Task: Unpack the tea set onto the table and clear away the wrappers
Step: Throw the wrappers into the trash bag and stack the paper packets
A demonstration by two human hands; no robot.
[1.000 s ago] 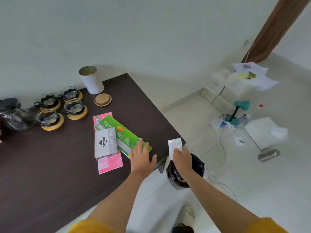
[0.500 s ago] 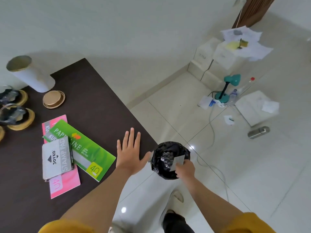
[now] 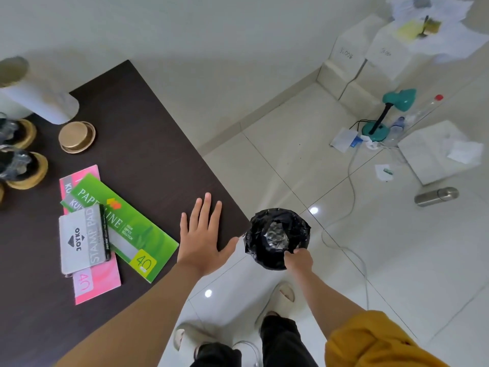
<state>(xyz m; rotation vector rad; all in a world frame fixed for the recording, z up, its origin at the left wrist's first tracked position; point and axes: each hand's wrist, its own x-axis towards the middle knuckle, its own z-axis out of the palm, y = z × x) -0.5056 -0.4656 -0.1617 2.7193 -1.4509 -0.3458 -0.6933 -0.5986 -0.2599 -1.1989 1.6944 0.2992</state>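
Observation:
My left hand (image 3: 203, 239) lies flat, fingers spread, on the dark table (image 3: 148, 144) near its right corner. My right hand (image 3: 299, 259) hangs at the near rim of the black-lined bin (image 3: 254, 242) on the floor beside the table. Its fingers point down into the bin and are hidden from me. Crumpled silvery wrappers (image 3: 276, 233) lie inside the bin. At the table's left edge stand glass tea cups on wooden saucers (image 3: 18, 168), partly cut off. A white canister (image 3: 42, 104) and its gold lid (image 3: 76, 136) stand behind them.
A green paper pack (image 3: 132, 234), a grey stamp pad box (image 3: 82, 237) and a pink pack (image 3: 98, 282) lie left of my left hand. On the tiled floor are a teal lamp (image 3: 391, 109), a cable (image 3: 352, 181), a metal flask (image 3: 436, 196), white boxes (image 3: 349, 54) and loose papers.
My right hand carried a white wrapper from the table edge down to the bin. The wrapper no longer shows. My view swung right and down; my left hand stayed flat on the table.

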